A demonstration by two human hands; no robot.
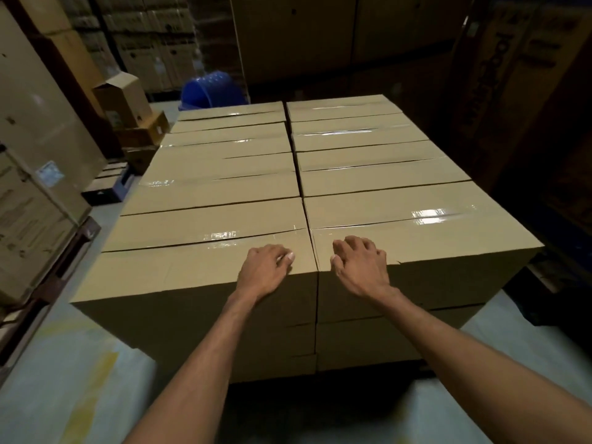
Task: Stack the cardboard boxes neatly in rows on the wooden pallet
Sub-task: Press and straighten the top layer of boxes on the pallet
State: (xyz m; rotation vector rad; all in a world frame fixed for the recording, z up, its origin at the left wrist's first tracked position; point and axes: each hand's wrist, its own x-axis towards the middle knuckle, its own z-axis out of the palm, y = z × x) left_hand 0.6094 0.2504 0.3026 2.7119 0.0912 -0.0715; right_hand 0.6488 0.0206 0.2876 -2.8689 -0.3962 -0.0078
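Observation:
Taped brown cardboard boxes form two rows, several deep and several layers high. The pallet under them is hidden in shadow. My left hand (267, 270) rests on the top front edge of the nearest left box (192, 248), fingers loosely bent on the lid. My right hand (360, 267) lies on the top front edge of the nearest right box (426, 238), fingers spread over the lid. Neither hand grips anything. A narrow seam runs between the two rows, between my hands.
Tall stacks of cardboard boxes (35, 129) stand on pallets at the left. A blue bin (213, 89) sits behind the stack, with smaller boxes (128, 104) to its left. Dark cartons (519, 75) rise at the right. Pale floor (80, 379) lies in front.

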